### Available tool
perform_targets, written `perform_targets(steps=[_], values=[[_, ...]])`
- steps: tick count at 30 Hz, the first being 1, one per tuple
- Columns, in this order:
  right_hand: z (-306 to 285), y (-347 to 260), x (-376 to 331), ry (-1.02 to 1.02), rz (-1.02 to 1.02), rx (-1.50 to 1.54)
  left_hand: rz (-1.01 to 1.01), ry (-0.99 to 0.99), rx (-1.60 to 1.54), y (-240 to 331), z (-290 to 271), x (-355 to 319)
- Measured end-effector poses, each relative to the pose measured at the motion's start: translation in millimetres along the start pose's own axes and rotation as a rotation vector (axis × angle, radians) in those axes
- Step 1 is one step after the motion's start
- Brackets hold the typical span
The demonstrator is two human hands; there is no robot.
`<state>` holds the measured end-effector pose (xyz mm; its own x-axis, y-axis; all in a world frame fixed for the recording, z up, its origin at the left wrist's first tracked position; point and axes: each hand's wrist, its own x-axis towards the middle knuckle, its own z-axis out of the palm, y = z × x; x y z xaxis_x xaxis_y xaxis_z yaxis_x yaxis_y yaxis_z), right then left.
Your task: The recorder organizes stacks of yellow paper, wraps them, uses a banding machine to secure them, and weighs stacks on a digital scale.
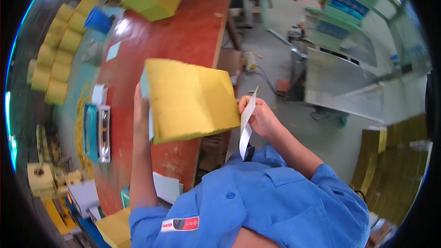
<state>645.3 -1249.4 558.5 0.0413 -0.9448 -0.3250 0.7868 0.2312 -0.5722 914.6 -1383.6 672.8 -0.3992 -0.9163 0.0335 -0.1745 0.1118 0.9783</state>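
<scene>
A large yellow block point(190, 101), which looks like a thick stack of paper, is raised in front of me over the table. My left hand point(140, 105) grips its left side, where a pale blue-white face shows; most of those fingers are hidden behind the block. At the block's right end, my right hand point(258, 114) pinches a thin white sheet point(247, 128), which hangs down with a bend. The fingertips of that hand are close to the block's edge; whether they touch it I cannot tell.
Under the block runs a red table point(177, 41) with a second yellow block point(151, 0) at its far end. A tape dispenser-like teal and silver item point(97, 133) lies at the left edge. Yellow rolls point(57, 55) are stacked left. A pale green machine point(342, 73) stands right.
</scene>
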Motion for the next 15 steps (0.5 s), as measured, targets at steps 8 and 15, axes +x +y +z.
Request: perform_targets(steps=[8, 15], values=[[-167, -122, -168, 0.052, -0.277, -0.043, -0.087, -0.124, -0.491, -46, 254, -34], [-374, -228, -323, 0.249, -0.413, -0.118, -0.293, -0.424, -0.812, -75, 539, -21]])
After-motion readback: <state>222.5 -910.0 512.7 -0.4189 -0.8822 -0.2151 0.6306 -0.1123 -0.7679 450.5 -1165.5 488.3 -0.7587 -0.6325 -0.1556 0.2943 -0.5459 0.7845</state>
